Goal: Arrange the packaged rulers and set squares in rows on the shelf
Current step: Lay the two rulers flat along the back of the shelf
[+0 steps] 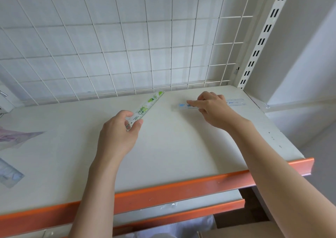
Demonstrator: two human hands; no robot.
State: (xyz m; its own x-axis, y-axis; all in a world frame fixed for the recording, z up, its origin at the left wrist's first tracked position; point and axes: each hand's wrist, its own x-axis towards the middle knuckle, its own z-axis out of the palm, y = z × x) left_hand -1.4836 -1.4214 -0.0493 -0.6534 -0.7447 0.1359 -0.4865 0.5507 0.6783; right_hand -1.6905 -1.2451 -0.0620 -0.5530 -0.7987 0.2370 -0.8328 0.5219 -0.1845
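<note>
My left hand grips the near end of a green-printed packaged ruler, which slants up toward the wire grid at the back of the white shelf. A blue-printed packaged ruler lies flat near the shelf's back right corner, and my right hand rests on its middle with the fingers curled over it, hiding that part. A purple packaged set square lies at the far left of the shelf.
A white wire grid backs the shelf, and a slotted upright post stands at the right. An orange lip runs along the front edge. Another clear package lies at the left edge. A lower shelf sits below.
</note>
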